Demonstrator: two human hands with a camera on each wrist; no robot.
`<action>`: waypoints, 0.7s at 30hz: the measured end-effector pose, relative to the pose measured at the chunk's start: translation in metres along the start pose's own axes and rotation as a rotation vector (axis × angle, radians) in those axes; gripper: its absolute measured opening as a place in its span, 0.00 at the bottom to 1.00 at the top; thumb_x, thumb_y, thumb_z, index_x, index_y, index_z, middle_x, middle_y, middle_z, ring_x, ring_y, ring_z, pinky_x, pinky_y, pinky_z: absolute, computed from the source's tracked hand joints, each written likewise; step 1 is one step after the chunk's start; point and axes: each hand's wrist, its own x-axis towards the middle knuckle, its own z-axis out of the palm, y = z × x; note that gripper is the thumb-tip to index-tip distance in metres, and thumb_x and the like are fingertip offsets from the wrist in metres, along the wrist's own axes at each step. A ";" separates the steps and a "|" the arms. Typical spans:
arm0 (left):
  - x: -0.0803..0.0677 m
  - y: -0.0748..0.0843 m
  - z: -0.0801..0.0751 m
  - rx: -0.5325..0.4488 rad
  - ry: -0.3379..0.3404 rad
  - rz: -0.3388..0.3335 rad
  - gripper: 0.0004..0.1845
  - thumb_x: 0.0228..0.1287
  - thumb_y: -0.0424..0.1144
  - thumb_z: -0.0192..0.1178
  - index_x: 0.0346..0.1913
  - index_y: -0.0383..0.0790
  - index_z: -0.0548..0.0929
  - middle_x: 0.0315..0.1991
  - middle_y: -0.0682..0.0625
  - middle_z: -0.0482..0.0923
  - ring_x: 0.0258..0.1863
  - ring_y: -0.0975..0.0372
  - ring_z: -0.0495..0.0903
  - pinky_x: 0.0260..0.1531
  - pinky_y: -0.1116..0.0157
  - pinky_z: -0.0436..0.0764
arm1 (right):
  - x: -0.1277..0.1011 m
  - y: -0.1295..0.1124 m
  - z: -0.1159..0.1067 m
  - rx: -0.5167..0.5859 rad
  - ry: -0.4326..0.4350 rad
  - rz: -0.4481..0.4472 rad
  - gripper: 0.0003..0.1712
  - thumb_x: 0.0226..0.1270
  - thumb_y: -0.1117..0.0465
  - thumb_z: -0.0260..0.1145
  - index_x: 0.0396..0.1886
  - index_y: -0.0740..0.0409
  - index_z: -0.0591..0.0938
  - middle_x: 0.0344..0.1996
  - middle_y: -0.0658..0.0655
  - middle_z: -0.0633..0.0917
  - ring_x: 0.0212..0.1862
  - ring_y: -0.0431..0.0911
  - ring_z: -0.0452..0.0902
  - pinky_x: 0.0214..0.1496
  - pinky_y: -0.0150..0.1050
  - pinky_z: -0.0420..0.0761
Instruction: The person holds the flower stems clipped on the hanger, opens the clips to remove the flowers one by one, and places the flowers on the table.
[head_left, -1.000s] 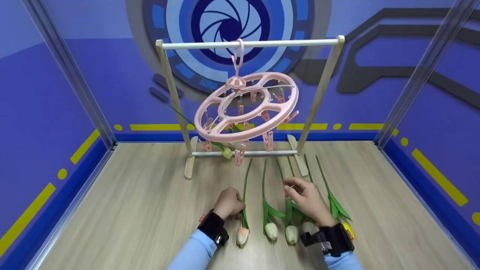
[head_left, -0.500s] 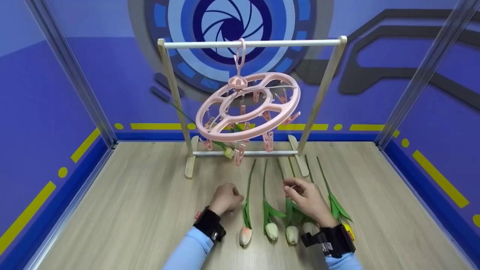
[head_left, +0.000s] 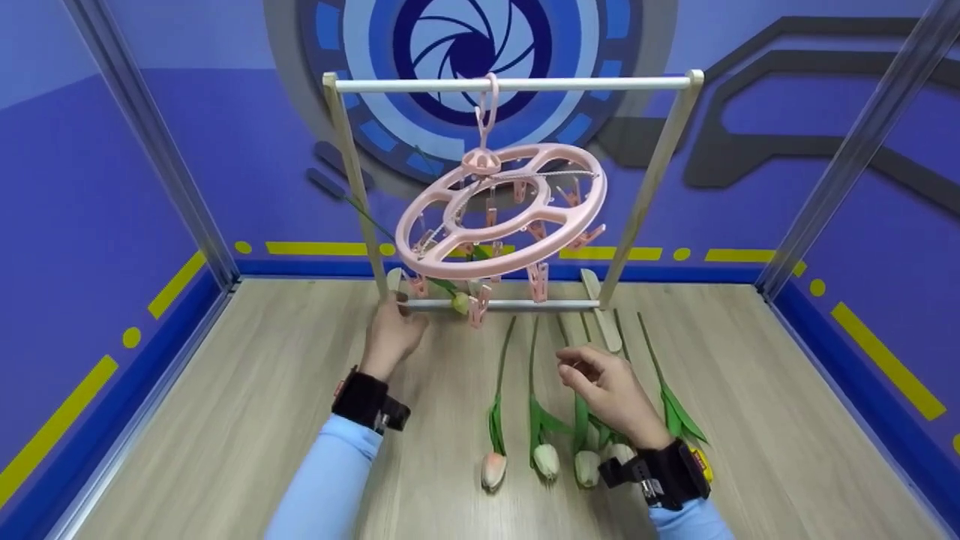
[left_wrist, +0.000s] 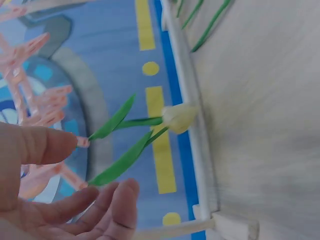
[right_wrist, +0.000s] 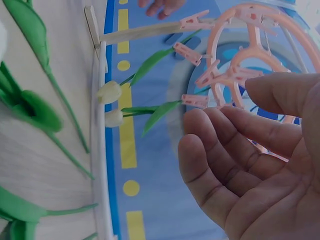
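Observation:
My left hand (head_left: pixel 394 334) is raised beside the left post of the rack, thumb and fingers apart with nothing between them in the left wrist view. Ahead of it, pale tulips hang head-down from pink clothespins (right_wrist: pixel 195 101); one yellowish tulip (head_left: pixel 460 302) shows under the pink round clip hanger (head_left: pixel 495 262). My right hand (head_left: pixel 615 394) hovers over the stems of tulips lying on the table, fingers loosely bent, holding nothing. A pink-tipped tulip (head_left: pixel 493 471) lies leftmost in that row, with a white tulip (head_left: pixel 547 461) to its right.
The clip hanger hooks over the white top bar (head_left: pixel 600 84) of a wooden rack (head_left: pixel 652 180). Its lower bar (head_left: pixel 517 305) runs just above the table (head_left: pixel 225 435). Blue printed walls (head_left: pixel 135 172) enclose the back and sides.
My left hand has left the pink-tipped tulip's stem and moved left and forward to the rack's left post. The right hand stays nearly in place. The camera view has shifted slightly.

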 end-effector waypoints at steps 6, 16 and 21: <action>0.009 0.007 -0.010 -0.144 0.088 0.156 0.30 0.67 0.38 0.63 0.69 0.30 0.72 0.62 0.33 0.77 0.57 0.41 0.80 0.58 0.47 0.77 | 0.013 -0.014 -0.002 -0.043 0.024 -0.117 0.12 0.74 0.69 0.65 0.54 0.66 0.85 0.42 0.56 0.87 0.41 0.45 0.83 0.41 0.35 0.83; 0.006 0.018 -0.008 -0.200 0.153 0.274 0.15 0.68 0.34 0.63 0.54 0.31 0.79 0.48 0.37 0.82 0.50 0.45 0.83 0.57 0.50 0.78 | 0.033 -0.045 -0.014 -0.109 0.036 -0.306 0.11 0.73 0.71 0.65 0.51 0.65 0.85 0.40 0.57 0.85 0.37 0.44 0.81 0.39 0.35 0.81; 0.002 0.023 -0.007 -0.193 0.150 0.293 0.10 0.67 0.33 0.63 0.47 0.32 0.79 0.42 0.40 0.82 0.47 0.47 0.83 0.54 0.51 0.78 | 0.040 -0.060 -0.017 -0.107 0.032 -0.368 0.11 0.72 0.73 0.65 0.50 0.63 0.85 0.39 0.55 0.85 0.36 0.41 0.79 0.39 0.33 0.80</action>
